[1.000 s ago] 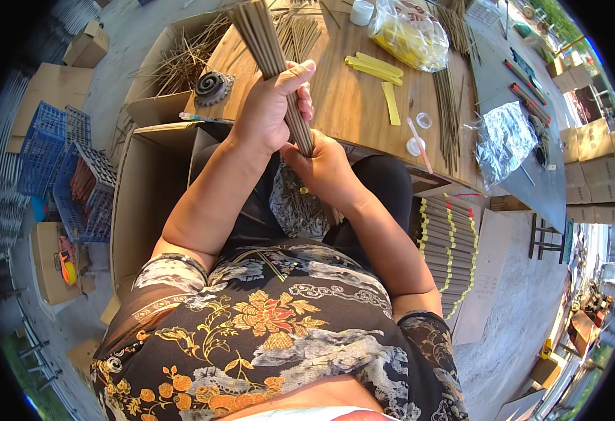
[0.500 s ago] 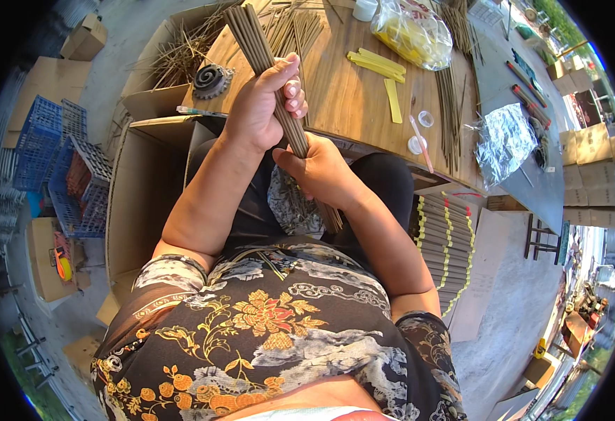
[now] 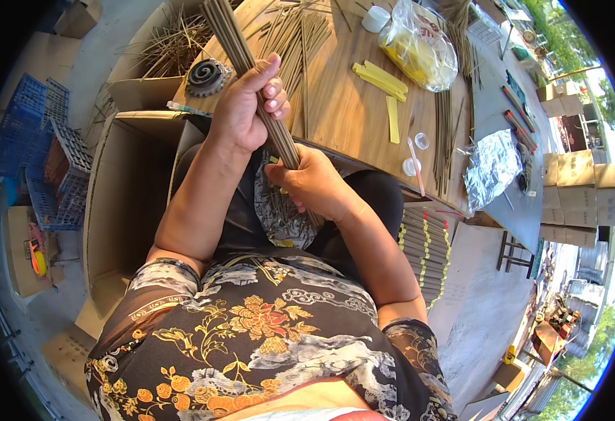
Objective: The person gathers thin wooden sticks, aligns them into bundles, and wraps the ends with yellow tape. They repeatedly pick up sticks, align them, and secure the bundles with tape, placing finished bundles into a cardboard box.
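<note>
A long bundle of thin brown sticks [image 3: 230, 38] slants from the top of the picture down into my lap. My left hand [image 3: 246, 105] is wrapped around its middle, fingers curled over the sticks. Just below, my right hand [image 3: 313, 184] grips the lower end of the same bundle. Both hands hover over the near edge of a wooden table [image 3: 349, 112], where more loose sticks [image 3: 300, 42] lie spread out.
On the table lie yellow strips [image 3: 381, 78], a clear bag of yellow material [image 3: 420, 49], small white caps [image 3: 420, 142], a dark spiral coil [image 3: 208, 76] and crinkled foil [image 3: 491, 168]. An open cardboard box [image 3: 121, 203] stands to my left, blue crates [image 3: 37, 151] beyond it, bundled sticks [image 3: 423, 256] on my right.
The bundle has tilted a little and my left hand has slid along it; my right hand has stayed gripping the lower end.
</note>
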Demonstrator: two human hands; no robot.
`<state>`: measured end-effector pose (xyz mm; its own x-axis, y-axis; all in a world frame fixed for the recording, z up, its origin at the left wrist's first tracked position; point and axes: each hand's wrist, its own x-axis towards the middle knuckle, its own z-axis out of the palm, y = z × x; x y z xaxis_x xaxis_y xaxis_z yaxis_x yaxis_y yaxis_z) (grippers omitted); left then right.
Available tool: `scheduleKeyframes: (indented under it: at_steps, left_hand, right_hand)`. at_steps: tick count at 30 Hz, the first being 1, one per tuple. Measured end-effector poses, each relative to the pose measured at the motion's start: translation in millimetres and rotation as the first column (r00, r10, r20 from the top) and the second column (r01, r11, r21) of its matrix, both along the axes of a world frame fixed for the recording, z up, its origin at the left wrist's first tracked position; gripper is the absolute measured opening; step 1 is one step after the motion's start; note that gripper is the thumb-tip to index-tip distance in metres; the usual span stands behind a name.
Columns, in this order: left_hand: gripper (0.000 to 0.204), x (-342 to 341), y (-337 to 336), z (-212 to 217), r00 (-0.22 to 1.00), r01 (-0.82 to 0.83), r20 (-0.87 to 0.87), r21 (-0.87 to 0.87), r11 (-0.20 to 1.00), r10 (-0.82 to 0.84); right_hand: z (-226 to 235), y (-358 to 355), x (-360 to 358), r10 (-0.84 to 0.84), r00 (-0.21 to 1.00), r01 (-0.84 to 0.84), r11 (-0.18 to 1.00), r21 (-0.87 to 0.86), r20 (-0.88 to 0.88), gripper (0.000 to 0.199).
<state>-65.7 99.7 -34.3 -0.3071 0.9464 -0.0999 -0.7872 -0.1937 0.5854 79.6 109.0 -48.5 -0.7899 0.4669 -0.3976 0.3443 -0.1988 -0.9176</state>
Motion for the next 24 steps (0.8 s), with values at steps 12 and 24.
scheduleKeyframes:
  at_steps: [12, 24]
  left_hand:
    - [0.02, -92.4, 30.5, -14.6, 0.97, -0.244, 0.046, 0.123, 0.962, 0.24]
    - [0.024, -94.3, 23.6, -37.2, 0.979, -0.183, 0.094, -0.01, 0.983, 0.183]
  right_hand:
    - [-13.2, 49.5, 10.1, 0.313, 0.938, -0.31, 0.95, -0.043, 0.151, 0.024]
    - [-72.6, 116.9, -56.0, -0.338, 0.874, -0.151, 0.496, 0.855, 0.351, 0.031]
